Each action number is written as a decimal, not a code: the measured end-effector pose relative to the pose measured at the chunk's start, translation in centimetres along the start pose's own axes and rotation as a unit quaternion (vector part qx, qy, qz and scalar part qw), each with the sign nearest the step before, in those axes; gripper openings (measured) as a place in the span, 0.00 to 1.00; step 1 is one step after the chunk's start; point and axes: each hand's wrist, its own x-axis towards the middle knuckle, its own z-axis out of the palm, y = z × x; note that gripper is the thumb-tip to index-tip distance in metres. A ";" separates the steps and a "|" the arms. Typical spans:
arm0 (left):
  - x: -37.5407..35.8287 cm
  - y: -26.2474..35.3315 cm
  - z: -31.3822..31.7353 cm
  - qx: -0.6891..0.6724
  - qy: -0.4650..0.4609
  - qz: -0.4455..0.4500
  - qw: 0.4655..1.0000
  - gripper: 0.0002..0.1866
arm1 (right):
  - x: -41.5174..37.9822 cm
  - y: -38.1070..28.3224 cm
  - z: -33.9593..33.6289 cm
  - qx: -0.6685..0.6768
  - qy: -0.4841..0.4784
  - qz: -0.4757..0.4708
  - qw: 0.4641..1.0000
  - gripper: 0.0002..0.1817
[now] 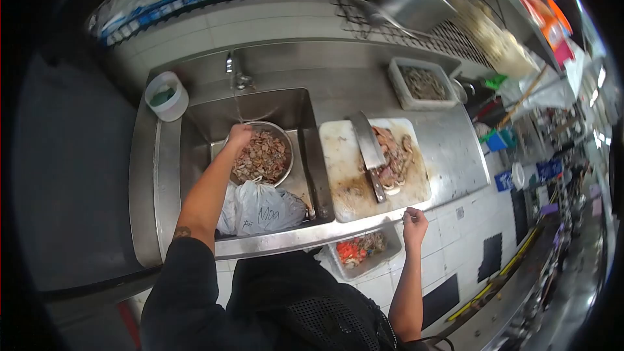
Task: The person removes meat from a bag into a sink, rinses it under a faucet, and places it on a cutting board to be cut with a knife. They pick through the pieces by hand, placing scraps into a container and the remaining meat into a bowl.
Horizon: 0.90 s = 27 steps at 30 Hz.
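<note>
My left hand (238, 135) reaches into the steel sink (195, 123) and grips the far-left rim of a metal bowl (283, 135) full of chopped meat pieces. My right hand (414, 221) hangs off the counter's front edge, fingers loosely curled, holding nothing. It is just below the white cutting board (341, 156). A cleaver (368, 151) lies on that board beside a pile of sliced meat (395, 155).
A white plastic bag (260, 209) lies in the sink in front of the bowl. A tap (233, 71) stands behind the sink, a white tub (166, 95) at its left. A tray of chopped vegetables (361, 250) sits below the counter edge; another tray (421, 82) behind the board.
</note>
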 end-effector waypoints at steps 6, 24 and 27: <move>8.7 2.0 -1.7 -0.086 0.118 0.161 0.976 0.07 | 2.5 -11.7 12.1 -0.030 -0.141 -0.143 0.979 0.08; 0.2 3.6 -12.5 -0.147 0.180 0.256 0.938 0.12 | 2.9 -32.5 54.9 0.155 -0.508 0.098 0.842 0.09; 0.0 0.8 -13.9 -0.146 0.221 0.216 0.940 0.13 | 2.2 -39.3 55.1 0.178 -0.404 0.051 0.896 0.02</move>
